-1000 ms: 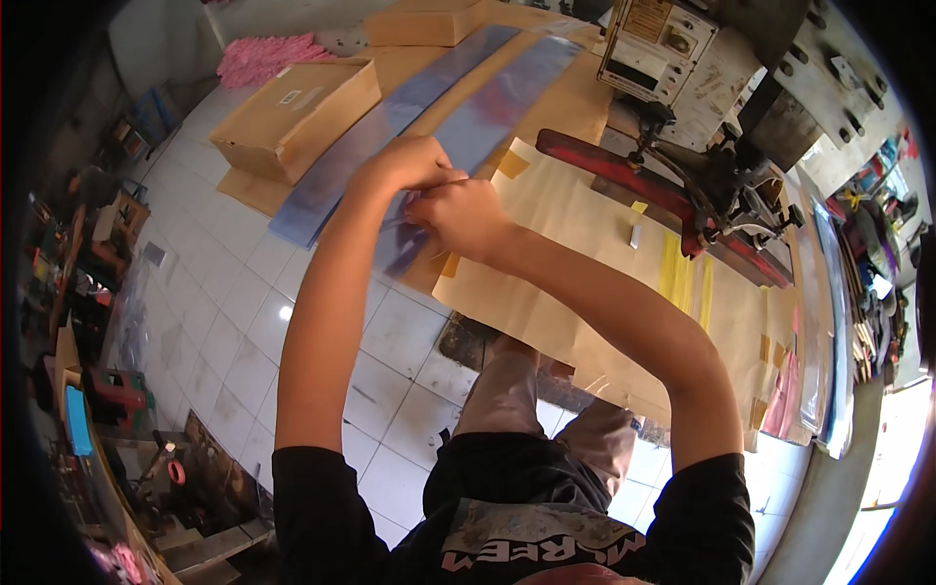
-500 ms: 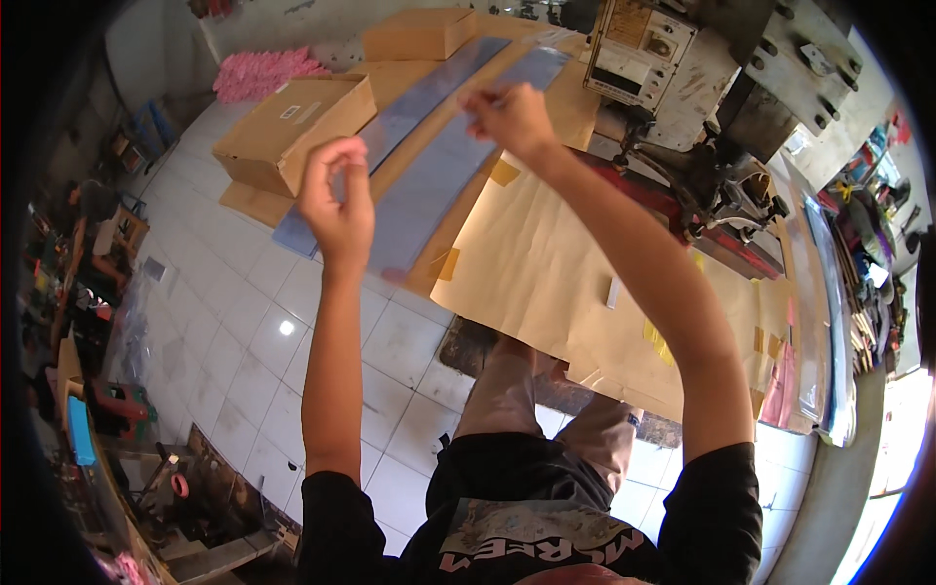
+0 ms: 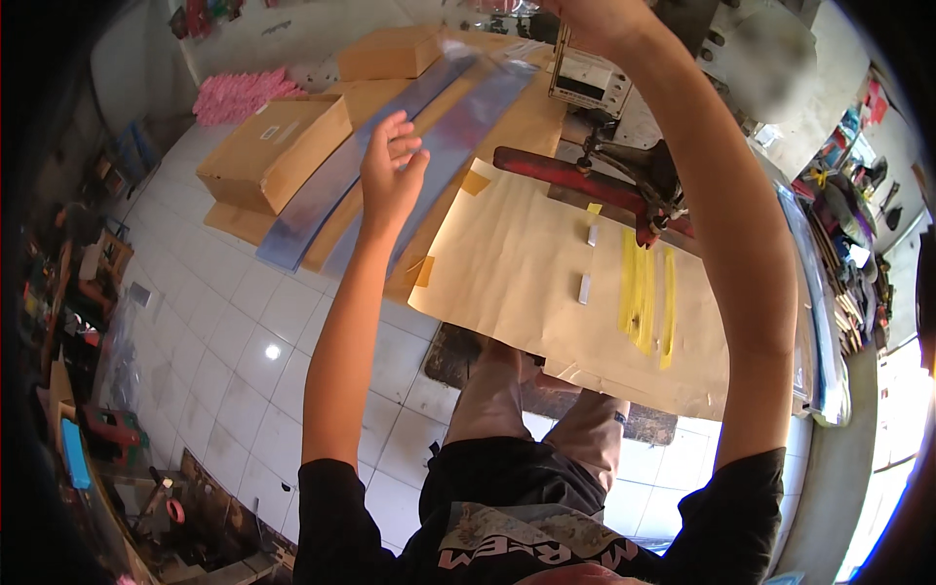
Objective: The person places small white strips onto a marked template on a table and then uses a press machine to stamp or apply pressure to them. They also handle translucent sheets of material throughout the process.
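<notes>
My left hand (image 3: 392,185) is raised over the strips of clear blue plastic sheet, its fingers apart and nothing seen in them. One blue strip (image 3: 310,214) runs beside the cardboard box; a second blue strip (image 3: 463,132) lies to its right, partly behind my left hand and forearm. At the top edge, near the machine, is my right hand (image 3: 597,21); its fingers are cut off by the frame or hidden. Under my right forearm, brown paper (image 3: 507,258) covers the table, bearing yellow strips (image 3: 637,292) and two small pale pieces, one of them a white block (image 3: 584,289).
A machine with a red arm (image 3: 575,180) stands over the paper's far side. An open cardboard box (image 3: 273,151) and a closed carton (image 3: 390,54) sit at the far left, near a pink bundle (image 3: 249,95). White floor tiles (image 3: 229,351) lie left of the table.
My right hand has moved up and right, away from the blue strips, to the top edge. My left hand has shifted right and its fingers have spread. More yellow strips now show.
</notes>
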